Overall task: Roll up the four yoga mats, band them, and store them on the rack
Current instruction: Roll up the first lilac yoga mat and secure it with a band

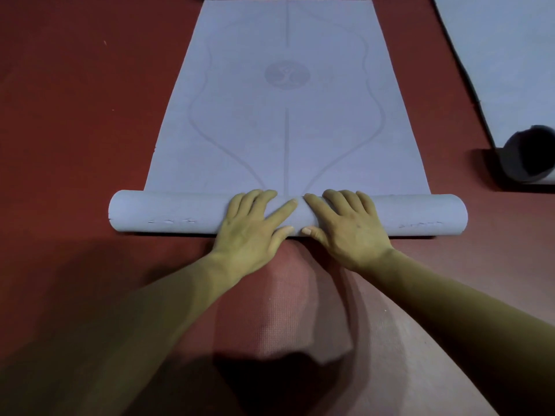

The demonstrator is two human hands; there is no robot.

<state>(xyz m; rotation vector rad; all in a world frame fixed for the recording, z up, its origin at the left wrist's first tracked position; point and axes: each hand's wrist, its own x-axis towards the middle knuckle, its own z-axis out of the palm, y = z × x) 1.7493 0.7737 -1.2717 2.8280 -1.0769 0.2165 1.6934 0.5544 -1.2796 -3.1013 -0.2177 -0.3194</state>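
**Roll may skew from the middle**

Left hand [255, 225] and right hand [345, 228] press flat on the roll [168, 211] at its centre, fingers spread and nearly straight, thumbs on the near side; the mat [285, 130] lies unrolled ahead on the red floor [75, 115]; with both ends unheld, I judge uneven pressure could telescope or loosen it; a second mat [510, 55] lies right.

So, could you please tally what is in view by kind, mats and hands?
Yoga mats: 2, the centre mat, partly rolled, and the right mat, its near end curled.
Hands: 2, left hand and right hand.
Total: 4
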